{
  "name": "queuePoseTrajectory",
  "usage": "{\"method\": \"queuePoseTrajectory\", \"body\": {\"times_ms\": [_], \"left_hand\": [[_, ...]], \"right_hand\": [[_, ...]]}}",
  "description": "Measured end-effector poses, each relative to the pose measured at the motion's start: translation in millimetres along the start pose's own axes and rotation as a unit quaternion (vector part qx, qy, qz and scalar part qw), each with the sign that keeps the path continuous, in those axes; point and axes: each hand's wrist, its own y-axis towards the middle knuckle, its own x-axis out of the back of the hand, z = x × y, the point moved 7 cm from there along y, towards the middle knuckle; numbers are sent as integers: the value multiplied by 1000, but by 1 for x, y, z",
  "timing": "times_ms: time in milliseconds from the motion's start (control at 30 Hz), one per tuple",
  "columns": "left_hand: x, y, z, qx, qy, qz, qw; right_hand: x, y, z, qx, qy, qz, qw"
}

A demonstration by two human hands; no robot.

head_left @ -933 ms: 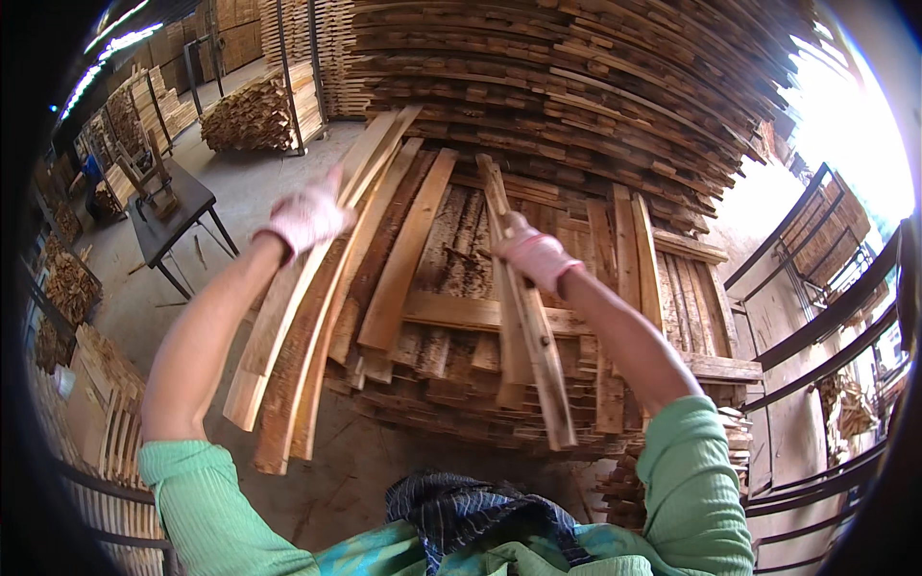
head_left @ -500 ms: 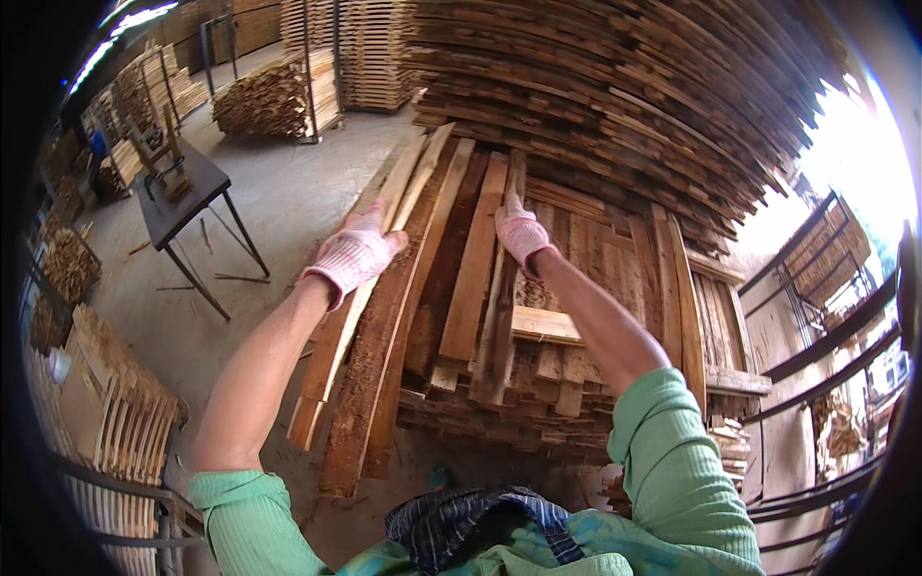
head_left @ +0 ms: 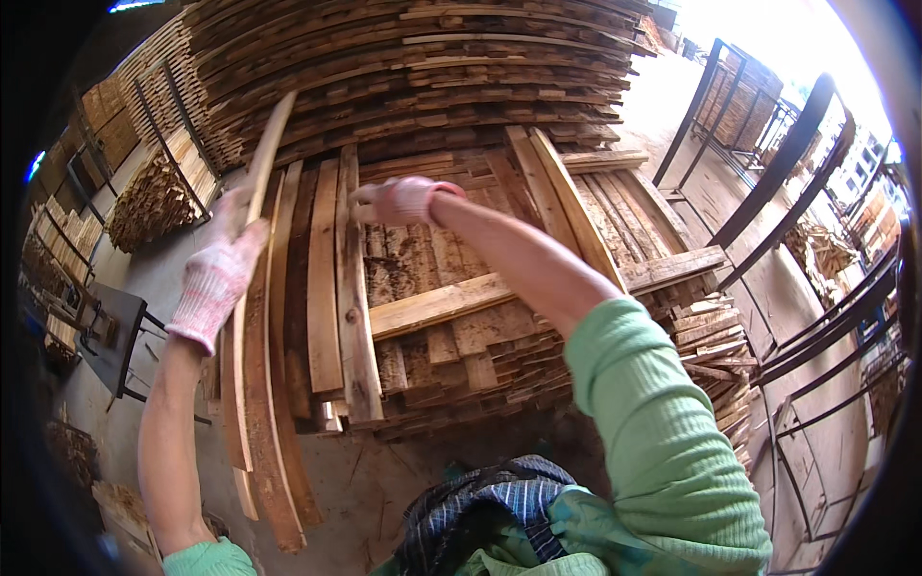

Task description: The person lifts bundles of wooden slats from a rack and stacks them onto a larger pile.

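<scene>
Floor (head_left: 360, 490) shows near, below a low stack of boards (head_left: 499, 360). At its left, the left hand (head_left: 219, 274) grips a pale board (head_left: 273, 144) between thumb and fingers; the right hand (head_left: 403, 200) is beside a knotty board (head_left: 357, 317), finger closure unclear. Left stands a dark table (head_left: 117, 350); far, a tall lumber pile (head_left: 432, 77).

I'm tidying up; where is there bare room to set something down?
Mostly bare floor shows between the dark table, wood bundle and left hand, and between the tall stack and black rack. Crowded: the low pile's left side, packed with long boards.
</scene>
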Motion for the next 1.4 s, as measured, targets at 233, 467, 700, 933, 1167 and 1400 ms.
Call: {"method": "queuePoseTrajectory", "body": {"times_ms": [233, 467, 700, 933, 1167, 1400], "left_hand": [[-119, 26, -205, 53, -262, 152, 952], [-338, 52, -279, 201, -233, 258, 916], [-374, 73, -316, -128, 135, 324, 928], [-344, 61, -302, 177, -196, 292, 919], [-361, 54, -328, 331, -453, 370, 741], [-366, 63, -284, 242, -422, 256, 835]], "right_hand": [[36, -221, -247, -354, -40, -238, 904], [17, -210, -289, -313, 65, -340, 885], [14, -197, -320, -311, 45, -334, 889], [30, -174, -264, -253, -361, -108, 891], [9, -244, -409, -253, 503, -262, 784], [4, -199, -311, -70, 585, -199, 784]]}}
